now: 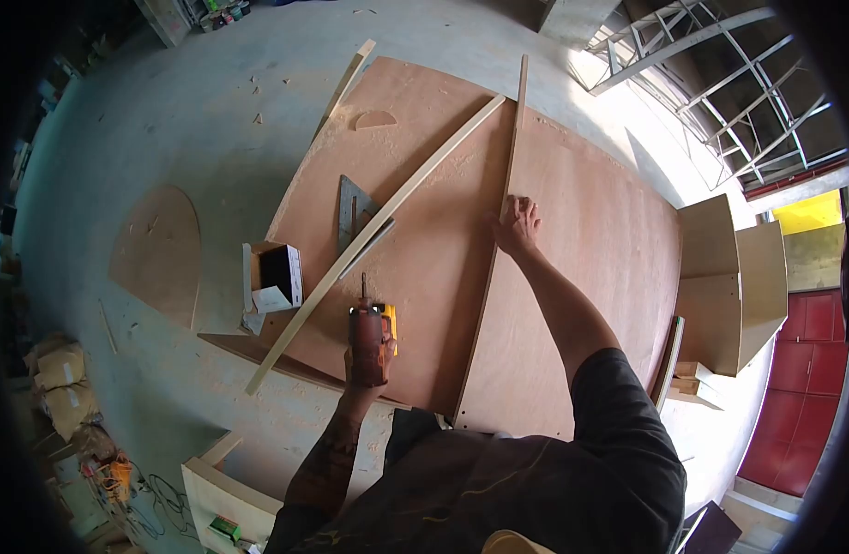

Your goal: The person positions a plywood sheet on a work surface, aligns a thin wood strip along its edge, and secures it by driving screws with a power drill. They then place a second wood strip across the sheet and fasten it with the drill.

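Dark shirt (535, 489) fills the bottom edge, both arms reaching out from it over a plywood sheet (581, 240) that lies flat above the concrete floor (166, 120).

Far left: half-round cutout (156, 254) on the floor, apart from the sheet.
Left edge of the sheet: small open box (275, 277), white flaps up.
Just right of the box: long pale slat (378, 231) runs diagonally, from the near-left corner up to the far middle. Metal square (354, 214) lies partly under it.
Far end, left of the slat: small half-round offcut (375, 118) in sawdust.

Left hand (358, 374): fingers clamped round the grip of a red and yellow drill (369, 331). The drill is held over the sheet's near-left part, bit pointing away, close to the slat.

Right hand (517, 226): arm stretched out, fingers apart and pressed down on a thin strip (515, 138) near mid-sheet, gripping nothing. The strip runs away towards the far edge.

Right of the sheet: plain plywood cabinet (729, 277), then a red door (807, 397).
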The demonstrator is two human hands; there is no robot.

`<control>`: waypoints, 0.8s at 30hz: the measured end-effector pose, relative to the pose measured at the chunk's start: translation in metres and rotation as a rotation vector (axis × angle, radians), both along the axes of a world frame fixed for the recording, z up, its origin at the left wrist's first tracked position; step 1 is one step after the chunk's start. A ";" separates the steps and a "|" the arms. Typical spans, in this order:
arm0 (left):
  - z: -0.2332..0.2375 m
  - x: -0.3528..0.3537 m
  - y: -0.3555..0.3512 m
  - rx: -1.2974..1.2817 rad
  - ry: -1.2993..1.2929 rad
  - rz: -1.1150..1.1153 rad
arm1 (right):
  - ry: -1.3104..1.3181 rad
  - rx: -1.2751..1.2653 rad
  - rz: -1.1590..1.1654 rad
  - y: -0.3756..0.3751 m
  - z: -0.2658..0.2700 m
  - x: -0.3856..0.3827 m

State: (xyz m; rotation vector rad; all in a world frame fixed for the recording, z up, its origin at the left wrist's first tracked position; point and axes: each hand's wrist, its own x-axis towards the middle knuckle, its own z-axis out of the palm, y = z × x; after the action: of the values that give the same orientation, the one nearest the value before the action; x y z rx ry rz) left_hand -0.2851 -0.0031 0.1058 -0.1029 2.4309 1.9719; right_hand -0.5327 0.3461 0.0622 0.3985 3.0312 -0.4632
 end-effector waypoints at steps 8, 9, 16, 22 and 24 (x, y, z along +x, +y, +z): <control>-0.033 0.011 -0.009 0.059 -0.039 -0.030 | 0.064 0.103 -0.187 0.008 0.000 -0.088; -0.034 0.013 -0.010 -0.022 -0.038 -0.041 | 0.054 0.158 -0.232 0.004 -0.003 -0.091; 0.061 -0.030 -0.105 -0.437 -0.084 -0.497 | 0.255 0.348 -0.217 0.011 -0.031 -0.084; 0.109 -0.111 -0.148 -0.679 0.107 0.052 | 0.261 0.390 -0.210 0.007 -0.037 -0.091; 0.085 -0.125 -0.166 -0.913 0.014 -0.028 | 0.267 0.374 -0.220 0.004 -0.043 -0.095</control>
State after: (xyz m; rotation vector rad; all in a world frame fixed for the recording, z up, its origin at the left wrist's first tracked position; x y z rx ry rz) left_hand -0.4097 -0.1687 0.1908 -0.0534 3.0751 0.7034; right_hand -0.6277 0.3501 0.0196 0.7501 3.3504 0.0585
